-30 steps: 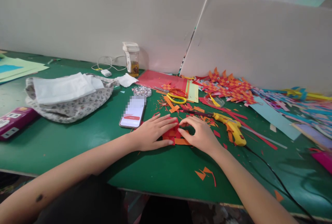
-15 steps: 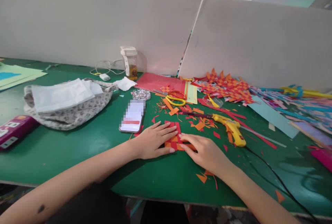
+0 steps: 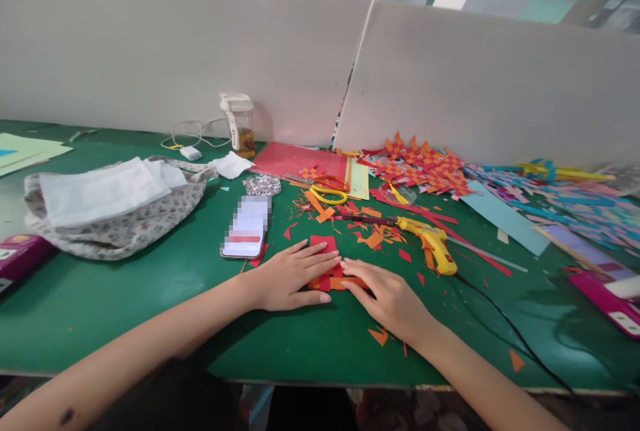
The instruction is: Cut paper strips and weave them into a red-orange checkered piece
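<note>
Under my left hand lies a small woven piece of red and orange paper, flat on the green table. My left hand is open, its fingers stretched out over the weave and covering part of it. An orange paper strip runs across the lower part of the weave toward the right. At that side, my right hand has its thumb and forefinger closed about the strip, with its other fingers curled and partly hidden.
A yellow glue gun with a black cord lies to the right. Beyond the hands are yellow-handled scissors among paper scraps. A phone lies left, near a cloth bag and a drink bottle. Woven paper pieces are heaped at the back.
The view has shifted slightly, so most things sit further left. My left fingers now cover more of the woven paper. My right hand stays at its right side.
</note>
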Motion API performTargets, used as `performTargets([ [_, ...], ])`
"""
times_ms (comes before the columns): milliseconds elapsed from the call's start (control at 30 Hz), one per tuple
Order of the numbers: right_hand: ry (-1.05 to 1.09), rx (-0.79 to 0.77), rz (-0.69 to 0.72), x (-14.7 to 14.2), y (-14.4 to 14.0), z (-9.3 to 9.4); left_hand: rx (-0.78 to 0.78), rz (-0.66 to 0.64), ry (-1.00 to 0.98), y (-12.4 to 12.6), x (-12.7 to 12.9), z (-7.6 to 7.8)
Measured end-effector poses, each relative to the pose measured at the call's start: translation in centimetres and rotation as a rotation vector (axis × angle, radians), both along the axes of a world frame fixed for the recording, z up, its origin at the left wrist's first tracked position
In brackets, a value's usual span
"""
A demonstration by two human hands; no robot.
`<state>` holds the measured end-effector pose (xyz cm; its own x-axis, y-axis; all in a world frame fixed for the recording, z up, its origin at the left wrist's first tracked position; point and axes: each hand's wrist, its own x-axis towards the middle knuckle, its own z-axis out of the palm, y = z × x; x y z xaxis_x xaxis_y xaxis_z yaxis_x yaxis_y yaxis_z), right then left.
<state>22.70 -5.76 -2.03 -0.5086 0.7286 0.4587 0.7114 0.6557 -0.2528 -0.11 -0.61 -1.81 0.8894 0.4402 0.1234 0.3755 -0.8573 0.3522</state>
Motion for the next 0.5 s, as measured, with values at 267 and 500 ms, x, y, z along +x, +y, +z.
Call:
performTargets([
  [267,-0.060,-0.037,0.049,1.1,-1.0,0.3,0.009,0.010,0.032,-0.2,-0.1,0.3],
  [500,-0.048,-0.003,-0.045,-0.2,2.3,2.6,0.008,0.003,0.039,-0.3,-0.2,0.1],
])
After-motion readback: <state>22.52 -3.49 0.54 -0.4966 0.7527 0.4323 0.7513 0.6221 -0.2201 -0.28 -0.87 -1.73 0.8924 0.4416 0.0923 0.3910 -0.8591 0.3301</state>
